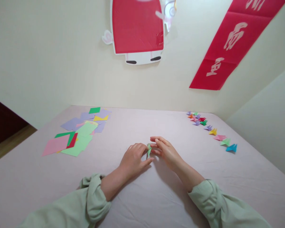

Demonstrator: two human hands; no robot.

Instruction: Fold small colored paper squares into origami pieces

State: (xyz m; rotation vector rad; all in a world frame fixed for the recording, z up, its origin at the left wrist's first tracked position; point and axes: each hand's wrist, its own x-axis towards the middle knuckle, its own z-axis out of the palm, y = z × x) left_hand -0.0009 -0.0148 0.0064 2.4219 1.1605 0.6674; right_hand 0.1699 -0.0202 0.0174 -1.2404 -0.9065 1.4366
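A small folded piece of light green paper (148, 150) stands between my two hands at the middle of the pale pink table (156, 196). My left hand (133, 160) rests on the table with its fingers curled, pinching the paper's left side. My right hand (164, 150) meets it from the right, fingertips pressed together on the same piece. Both wrists come out of rolled pale green sleeves.
A loose pile of coloured paper squares (79, 133) lies at the far left of the table. A row of several small folded paper figures (211, 129) runs along the far right. A wall with red decorations (230, 44) stands right behind the table.
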